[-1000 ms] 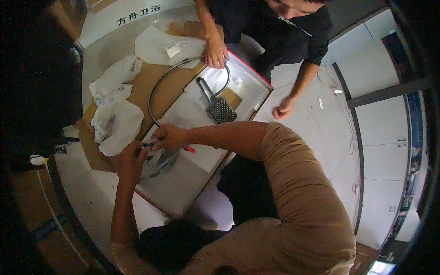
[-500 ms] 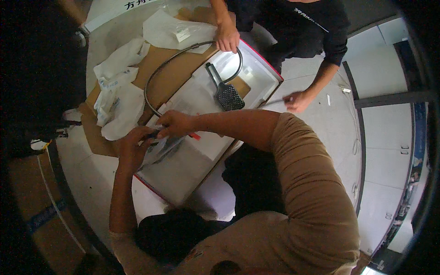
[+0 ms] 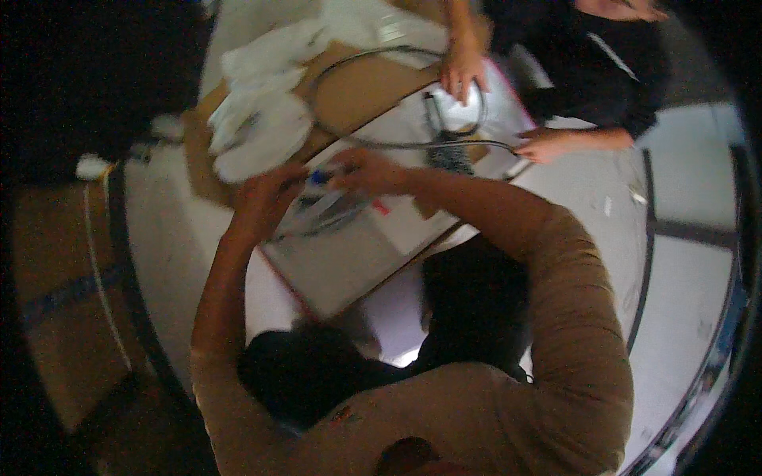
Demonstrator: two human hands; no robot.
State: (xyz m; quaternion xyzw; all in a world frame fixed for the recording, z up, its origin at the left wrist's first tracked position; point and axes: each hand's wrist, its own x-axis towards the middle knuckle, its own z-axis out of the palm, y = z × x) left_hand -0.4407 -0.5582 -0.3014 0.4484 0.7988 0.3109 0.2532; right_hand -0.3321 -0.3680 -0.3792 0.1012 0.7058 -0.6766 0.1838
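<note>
My left hand (image 3: 274, 194) and my right hand (image 3: 365, 170) meet over the near left part of a shallow white box (image 3: 333, 270). Both are closed, fingers pinching at a clear plastic bag (image 3: 321, 210) that hangs below them. Between the fingertips shows a small blue piece (image 3: 319, 176), blurred. Beyond my right forearm lies a dark shower head (image 3: 450, 156), partly hidden by the arm. A dark hose (image 3: 405, 146) loops over the box; a co-worker's hand (image 3: 544, 145) holds one end at the right, and their other hand (image 3: 464, 73) rests on the loop's far side.
Crumpled white wrapping (image 3: 266, 131) lies on brown cardboard (image 3: 357, 91) at the far left. A small red piece (image 3: 381, 208) is in the box near my right wrist. White cabinets (image 3: 683, 301) stand along the right.
The view has shifted, with the scene lower left now blurred. The co-worker's right-side hand has moved in toward the box, and the hose now stretches across to it. A blue piece shows between my fingers.
</note>
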